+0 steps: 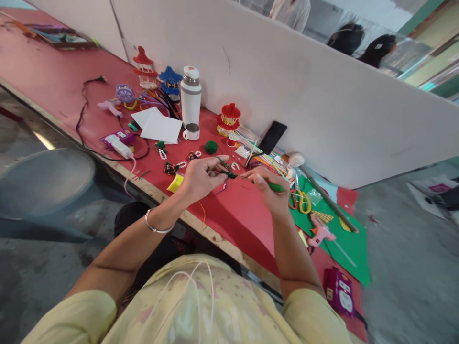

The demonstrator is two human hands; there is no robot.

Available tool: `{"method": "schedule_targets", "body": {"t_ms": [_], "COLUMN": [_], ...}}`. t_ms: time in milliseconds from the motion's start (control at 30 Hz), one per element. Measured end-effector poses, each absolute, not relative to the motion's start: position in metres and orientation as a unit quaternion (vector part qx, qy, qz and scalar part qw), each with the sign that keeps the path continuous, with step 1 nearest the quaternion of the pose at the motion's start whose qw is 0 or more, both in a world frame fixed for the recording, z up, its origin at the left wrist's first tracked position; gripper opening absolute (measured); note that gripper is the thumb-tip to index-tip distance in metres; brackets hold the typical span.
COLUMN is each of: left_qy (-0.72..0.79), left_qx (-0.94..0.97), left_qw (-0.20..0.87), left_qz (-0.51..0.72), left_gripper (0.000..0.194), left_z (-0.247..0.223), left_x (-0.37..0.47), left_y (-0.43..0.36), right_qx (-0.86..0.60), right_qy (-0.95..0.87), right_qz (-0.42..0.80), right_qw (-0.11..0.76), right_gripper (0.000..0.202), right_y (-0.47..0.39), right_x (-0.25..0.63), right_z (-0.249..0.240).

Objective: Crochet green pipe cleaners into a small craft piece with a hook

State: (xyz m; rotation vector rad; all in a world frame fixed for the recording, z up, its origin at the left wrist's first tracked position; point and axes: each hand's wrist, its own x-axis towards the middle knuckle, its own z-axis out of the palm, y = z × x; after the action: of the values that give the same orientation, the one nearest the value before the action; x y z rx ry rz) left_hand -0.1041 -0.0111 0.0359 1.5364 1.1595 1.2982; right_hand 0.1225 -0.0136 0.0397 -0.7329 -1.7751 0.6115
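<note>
My left hand (pixel 201 179) pinches a small dark green yarn piece (pixel 229 174) between thumb and fingers above the red table. Closed around a green-handled crochet hook (pixel 276 187) is my right hand (pixel 272 198), and the thin tip of the hook points left at the yarn piece; whether it touches is too small to tell. A thin orange thread (pixel 202 212) hangs below my left hand. Just behind the hands lies a green yarn ball (pixel 211 147). Small dark beaded pieces (pixel 171 168) with white bead loops rest left of my left hand.
A white bottle (pixel 191 100) and a small cup (pixel 191 132) stand near the wall. Scissors (pixel 304 202), a mallet (pixel 322 191) and a pink glue gun (pixel 320 231) lie on a green sheet (pixel 353 253). A black phone (pixel 273 137) leans behind. A stool (pixel 46 184) is at left.
</note>
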Motion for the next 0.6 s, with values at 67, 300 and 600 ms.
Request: {"method": "schedule_targets", "body": {"t_ms": [67,300,600], "left_qy": [0.454,0.447,0.427], "left_qx": [0.605,0.581,0.533], "left_qw": [0.42,0.473,0.516], "left_qz": [0.502,0.489,0.518], "left_gripper": [0.06,0.062,0.061], "left_z": [0.036,0.037,0.034], "left_x": [-0.106,-0.101,-0.096], "left_y": [-0.01,-0.013,-0.013], "right_qx": [-0.323,-0.33,-0.314], "right_qy": [-0.688,-0.636,-0.707], "right_qz": [0.312,0.378,0.204], "right_qw": [0.569,0.586,0.6], "right_gripper": [0.02,0.023,0.029], "right_y": [-0.01,-0.006,-0.01], "right_x": [0.123,0.113,0.105], "right_z": [0.033,0.015,0.001]}}
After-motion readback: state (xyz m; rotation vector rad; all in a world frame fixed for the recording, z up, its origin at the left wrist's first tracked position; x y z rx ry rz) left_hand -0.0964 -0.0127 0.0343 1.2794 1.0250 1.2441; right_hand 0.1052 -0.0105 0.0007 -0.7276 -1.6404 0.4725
